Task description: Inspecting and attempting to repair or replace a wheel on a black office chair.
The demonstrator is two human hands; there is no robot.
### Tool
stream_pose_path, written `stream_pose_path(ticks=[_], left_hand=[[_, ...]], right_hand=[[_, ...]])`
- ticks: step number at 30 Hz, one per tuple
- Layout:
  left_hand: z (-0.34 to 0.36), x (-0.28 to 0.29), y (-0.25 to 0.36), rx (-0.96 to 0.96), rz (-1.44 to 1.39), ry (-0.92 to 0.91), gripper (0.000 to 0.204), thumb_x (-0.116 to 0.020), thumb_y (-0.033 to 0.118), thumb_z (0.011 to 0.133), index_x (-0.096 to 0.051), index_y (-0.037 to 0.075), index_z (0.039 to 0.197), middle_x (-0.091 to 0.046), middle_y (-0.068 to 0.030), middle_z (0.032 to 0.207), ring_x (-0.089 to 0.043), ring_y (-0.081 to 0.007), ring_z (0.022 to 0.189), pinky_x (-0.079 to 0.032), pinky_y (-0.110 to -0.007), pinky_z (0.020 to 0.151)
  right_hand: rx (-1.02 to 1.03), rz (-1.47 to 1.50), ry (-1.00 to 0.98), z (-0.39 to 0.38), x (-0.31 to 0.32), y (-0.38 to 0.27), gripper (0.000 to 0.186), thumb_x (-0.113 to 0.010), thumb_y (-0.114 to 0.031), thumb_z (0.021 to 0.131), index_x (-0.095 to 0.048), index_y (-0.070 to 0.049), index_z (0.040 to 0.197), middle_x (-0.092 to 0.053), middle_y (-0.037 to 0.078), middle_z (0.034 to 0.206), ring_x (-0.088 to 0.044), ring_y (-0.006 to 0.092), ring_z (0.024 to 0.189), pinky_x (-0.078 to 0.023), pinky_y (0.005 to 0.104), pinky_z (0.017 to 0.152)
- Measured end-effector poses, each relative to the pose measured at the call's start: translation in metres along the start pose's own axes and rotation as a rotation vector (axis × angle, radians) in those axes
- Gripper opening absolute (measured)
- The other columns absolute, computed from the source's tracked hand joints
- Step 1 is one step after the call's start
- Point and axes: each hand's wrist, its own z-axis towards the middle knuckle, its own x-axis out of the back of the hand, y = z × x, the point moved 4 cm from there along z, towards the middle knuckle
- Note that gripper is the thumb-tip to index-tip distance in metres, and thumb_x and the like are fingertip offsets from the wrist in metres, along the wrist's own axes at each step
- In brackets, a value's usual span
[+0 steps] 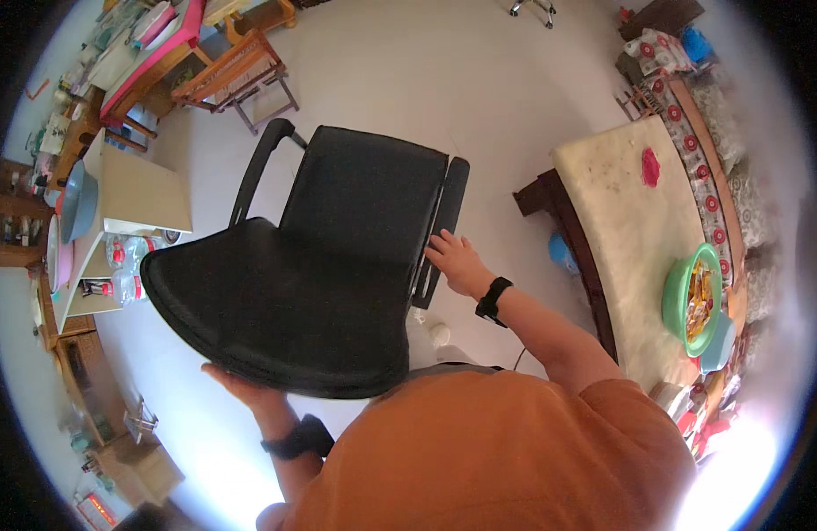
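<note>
A black office chair point(320, 257) fills the middle of the view, its backrest toward me and its seat beyond. My left hand point(245, 387) is under the lower edge of the backrest, fingers mostly hidden by it. My right hand point(457, 261) rests on the chair's right armrest point(445, 221), fingers spread over it. Both wrists wear dark bands.
A low table with a pale top point(629, 230) stands at the right, with a green bowl point(687, 296) of snacks on it. A white shelf unit point(134, 199) with bottles is at the left. Wooden chairs point(240, 75) stand at the back left.
</note>
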Motion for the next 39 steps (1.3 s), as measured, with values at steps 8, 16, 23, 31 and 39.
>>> stream_pose_path(ticks=[8, 16, 23, 31, 39], left_hand=[[-0.022, -0.02, -0.021, -0.116, 0.257, 0.268, 0.081, -0.022, 0.068, 0.086, -0.023, 0.01, 0.142, -0.023, -0.0142, 0.145, -0.03, -0.0388, 0.128, -0.024, -0.053, 0.108], [-0.031, -0.064, -0.019, -0.301, 0.946, 0.253, 0.074, -0.028, 0.059, 0.089, -0.024, 0.006, 0.14, -0.03, -0.0177, 0.141, -0.035, -0.0357, 0.125, -0.03, -0.045, 0.105], [-0.05, -0.172, -0.015, -0.732, 2.068, 0.138, 0.066, -0.028, 0.051, 0.093, -0.028, 0.004, 0.138, -0.034, -0.0176, 0.139, -0.04, -0.0343, 0.123, -0.032, -0.042, 0.104], [-0.088, -0.336, -0.114, -0.918, 1.597, -0.348, 0.049, -0.039, 0.029, 0.095, -0.034, 0.001, 0.134, -0.041, -0.016, 0.135, -0.045, -0.0308, 0.117, -0.033, -0.038, 0.1], [-0.168, -0.432, -0.316, 0.314, 0.613, -0.586, 0.045, -0.047, 0.042, 0.09, -0.057, 0.005, 0.114, -0.06, -0.008, 0.111, -0.057, -0.02, 0.099, -0.045, -0.031, 0.089]], right_hand=[[0.155, -0.211, -0.004, 0.047, -0.021, 0.067, 0.029, -0.054, -0.014, 0.081, -0.058, -0.015, 0.109, -0.049, 0.009, 0.123, -0.035, 0.0279, 0.125, -0.028, 0.05, 0.1], [0.158, -0.119, -0.054, 0.076, -0.036, 0.089, 0.015, -0.057, -0.017, 0.08, -0.067, -0.019, 0.092, -0.059, 0.001, 0.098, -0.043, 0.0244, 0.114, -0.024, 0.0562, 0.104], [0.115, 0.103, 0.025, 0.036, -0.004, 0.136, 0.03, -0.067, -0.014, 0.072, -0.064, -0.017, 0.101, -0.056, 0.005, 0.103, -0.041, 0.0264, 0.117, -0.016, 0.0647, 0.104], [-0.104, 0.361, 0.106, -0.04, -0.026, 0.168, 0.03, -0.059, -0.005, 0.075, -0.056, -0.013, 0.104, -0.05, 0.009, 0.106, -0.04, 0.0307, 0.115, -0.018, 0.0717, 0.096], [-0.401, 0.62, -0.207, -0.11, -0.071, 0.164, 0.047, -0.062, -0.003, 0.074, -0.047, -0.01, 0.118, -0.043, 0.013, 0.119, -0.036, 0.0337, 0.116, -0.017, 0.0734, 0.095]])
